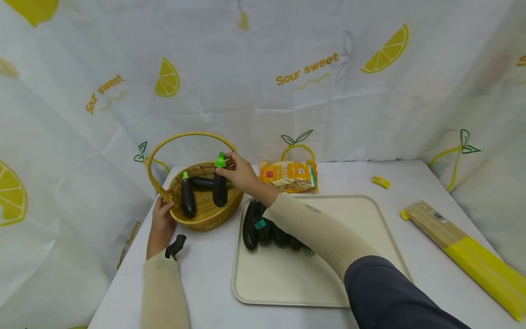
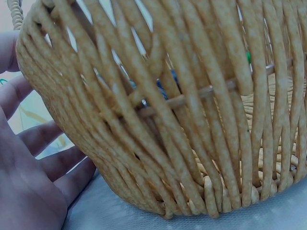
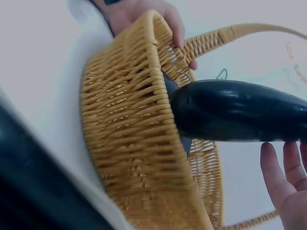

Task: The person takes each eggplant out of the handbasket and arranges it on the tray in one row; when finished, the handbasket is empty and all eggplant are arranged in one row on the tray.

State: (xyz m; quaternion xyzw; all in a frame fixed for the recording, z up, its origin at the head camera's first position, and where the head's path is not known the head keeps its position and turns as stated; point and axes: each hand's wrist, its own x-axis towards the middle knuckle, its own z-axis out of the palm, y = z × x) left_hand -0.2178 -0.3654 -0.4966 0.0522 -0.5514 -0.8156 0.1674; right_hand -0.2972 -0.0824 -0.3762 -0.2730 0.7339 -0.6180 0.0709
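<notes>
A yellow wicker basket (image 1: pixel 207 222) with an arched handle stands at the table's left. My left hand (image 1: pixel 161 217) grips its left side by the handle's base; in the left wrist view the fingers (image 2: pixel 72 160) lie against the woven wall. Over the basket, my right hand (image 1: pixel 243 176) holds a dark eggplant (image 1: pixel 220 189) near its bright green cap. That eggplant hangs upright, its lower end inside the rim in the right wrist view. Inside the basket lie an eggplant (image 1: pixel 188 198) on the left and another one (image 1: pixel 200 182) lying crosswise, partly hidden behind the held one.
A beige tray (image 1: pixel 296 283) right of the basket bears several dark eggplants (image 1: pixel 249 228), partly covered by my right forearm. Behind it lies an orange food packet (image 1: pixel 287 176). A small yellow packet (image 1: pixel 381 182) and a long yellow noodle pack (image 1: pixel 464 256) lie farther right.
</notes>
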